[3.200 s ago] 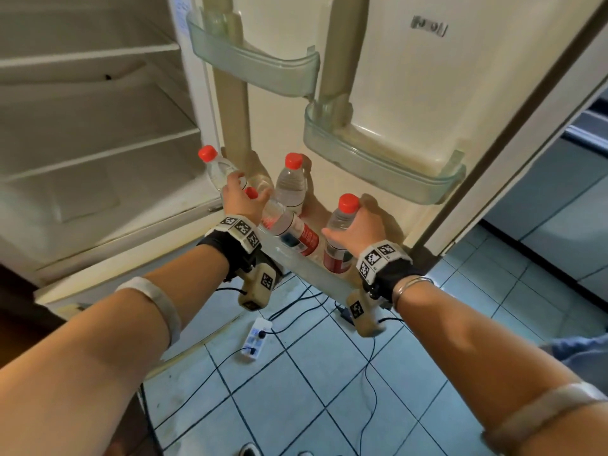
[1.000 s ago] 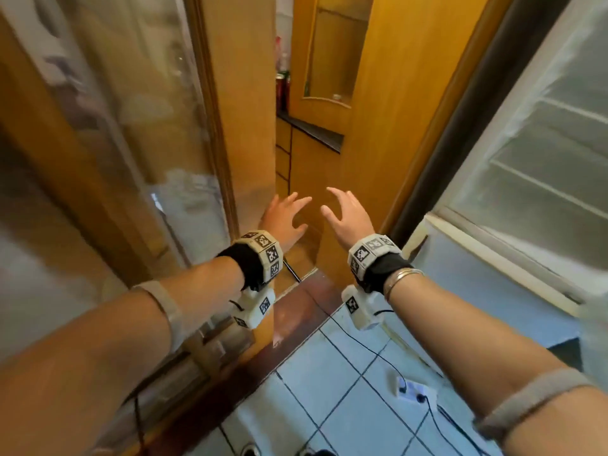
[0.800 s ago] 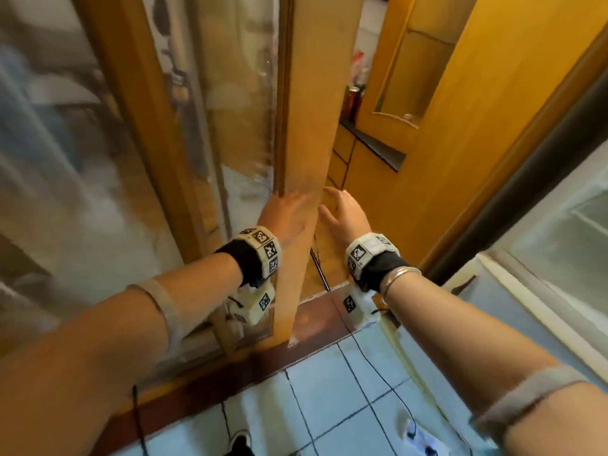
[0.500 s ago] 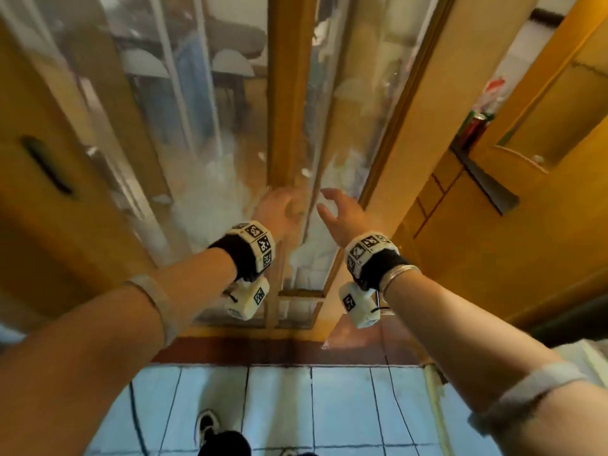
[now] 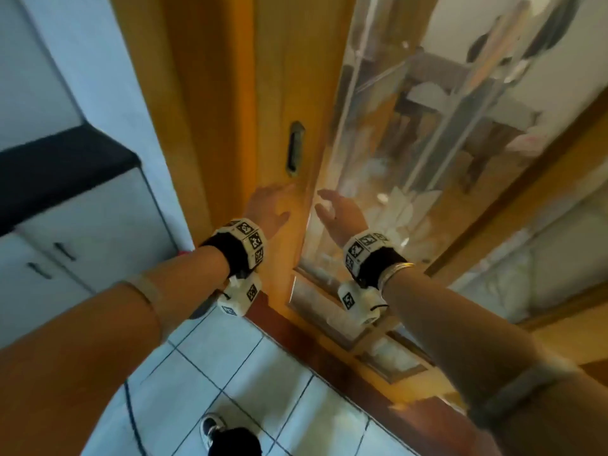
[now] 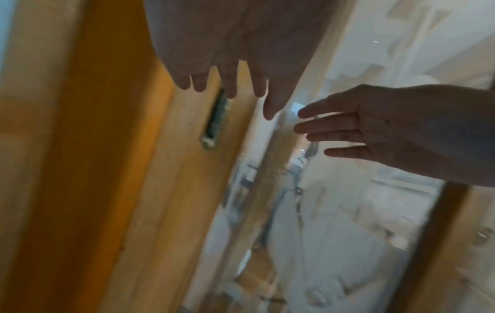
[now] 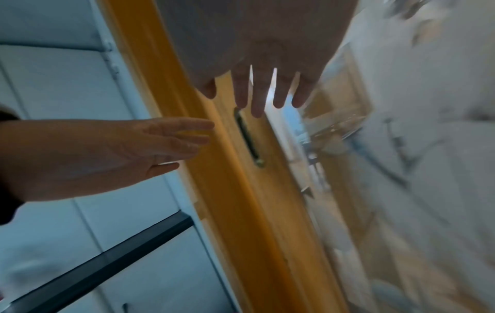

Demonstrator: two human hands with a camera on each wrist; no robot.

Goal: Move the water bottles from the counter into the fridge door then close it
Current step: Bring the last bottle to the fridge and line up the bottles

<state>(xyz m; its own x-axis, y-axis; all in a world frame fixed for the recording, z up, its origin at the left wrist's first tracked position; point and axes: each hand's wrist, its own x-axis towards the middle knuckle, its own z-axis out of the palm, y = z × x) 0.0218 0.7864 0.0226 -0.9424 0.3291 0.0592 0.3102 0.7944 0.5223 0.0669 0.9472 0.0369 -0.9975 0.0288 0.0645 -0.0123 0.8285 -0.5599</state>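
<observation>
While both arms are stretched forward, the left hand (image 5: 268, 210) and the right hand (image 5: 340, 213) are held side by side with fingers straight and slightly spread, nothing gripped in either. Both hands are raised before a wooden sliding door (image 5: 279, 93), just below its recessed metal pull (image 5: 293, 148); whether the fingertips touch the wood cannot be told. Marker-covered wristbands (image 5: 248, 241) are worn on both wrists, and a metal bangle (image 5: 396, 269) on the right. To the right of the wooden frame, glass panes (image 5: 427, 133) are seen, with blurred furniture behind them. To the left, a white cabinet (image 5: 82, 232) under a dark counter (image 5: 56, 172) is shown. Pale floor tiles (image 5: 263, 390) with dark grout, a cable (image 5: 130, 406) and a shoe (image 5: 210, 427) are visible only in the head view. The spread fingers are shown from beneath only in the wrist views. Neither water bottles nor fridge appear in any view.
</observation>
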